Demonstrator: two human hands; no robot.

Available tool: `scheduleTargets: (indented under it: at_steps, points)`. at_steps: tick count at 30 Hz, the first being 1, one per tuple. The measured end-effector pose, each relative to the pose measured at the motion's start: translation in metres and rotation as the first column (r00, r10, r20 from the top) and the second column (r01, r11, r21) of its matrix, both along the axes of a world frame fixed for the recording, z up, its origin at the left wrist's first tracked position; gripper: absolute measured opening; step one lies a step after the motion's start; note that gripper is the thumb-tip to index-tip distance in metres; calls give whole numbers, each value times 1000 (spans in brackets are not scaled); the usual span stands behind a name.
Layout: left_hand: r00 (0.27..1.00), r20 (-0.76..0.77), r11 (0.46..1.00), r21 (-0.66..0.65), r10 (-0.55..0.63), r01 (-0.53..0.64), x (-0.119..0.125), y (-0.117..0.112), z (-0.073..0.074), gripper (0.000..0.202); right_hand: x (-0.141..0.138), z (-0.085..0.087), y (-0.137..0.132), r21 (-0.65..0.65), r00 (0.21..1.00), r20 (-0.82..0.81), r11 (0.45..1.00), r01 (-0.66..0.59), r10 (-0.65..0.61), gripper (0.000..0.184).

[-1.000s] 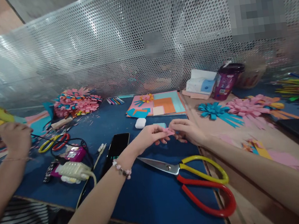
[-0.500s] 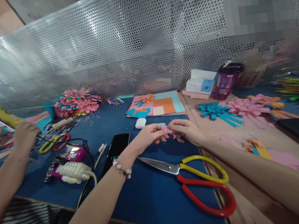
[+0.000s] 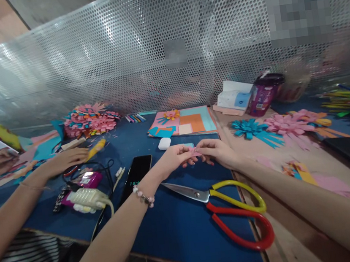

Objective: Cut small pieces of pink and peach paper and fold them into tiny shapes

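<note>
My left hand (image 3: pixel 173 158) and my right hand (image 3: pixel 217 151) meet above the blue table, fingertips pinched together on a small pink paper piece (image 3: pixel 193 150). A beaded bracelet (image 3: pixel 144 196) circles my left wrist. Large scissors (image 3: pixel 232 210) with one yellow and one red handle lie on the table just below my hands, blades pointing left. A black phone (image 3: pixel 136 176) lies left of my left forearm.
A person in a striped top sits at the left; their hand (image 3: pixel 62 161) rests on small scissors beside a yellow tool (image 3: pixel 96 148). Stacked coloured paper (image 3: pixel 189 122), paper flowers (image 3: pixel 89 118), a blue flower (image 3: pixel 251 129), a tissue box (image 3: pixel 234 97), a purple cup (image 3: pixel 264 94) and a perforated metal screen (image 3: pixel 120 52) surround the work area.
My hands have stayed together on the pink piece, barely shifting. The person at the left has lowered a hand to the table over the small scissors, and a yellow tool now shows there.
</note>
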State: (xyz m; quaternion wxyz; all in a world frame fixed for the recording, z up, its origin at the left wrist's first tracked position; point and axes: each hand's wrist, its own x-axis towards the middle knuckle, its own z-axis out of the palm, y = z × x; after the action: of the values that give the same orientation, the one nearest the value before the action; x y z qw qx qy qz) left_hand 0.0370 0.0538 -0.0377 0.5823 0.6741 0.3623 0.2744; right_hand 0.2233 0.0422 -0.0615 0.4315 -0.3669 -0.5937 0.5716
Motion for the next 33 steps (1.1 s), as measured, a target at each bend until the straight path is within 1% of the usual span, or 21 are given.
scheduleTargets:
  at_steps: [4,11,21,24,29,33]
  points:
    - [1000,13,1000,3,5,-5,-1,0,-1,22,1,0,1,-30,997,-67,999,-25,23,23]
    - [1000,5,1000,-13,14,-14,0,-1,1,22,4,-3,3,-24,999,-38,1000,-12,11,25]
    - [1000,7,999,-46,7,-7,0,-4,4,25,3,-1,2,-1,1000,-4,1000,-15,15,30]
    - [1000,15,998,-56,6,-5,0,-4,4,23,3,0,1,-4,1000,-5,1000,-23,23,28]
    - [999,36,998,-54,-8,10,-1,-5,4,22,4,1,1,-73,993,-89,994,-80,73,22]
    - [1000,29,998,-57,-7,9,0,-4,3,23,5,3,1,-57,995,-57,995,-83,80,23]
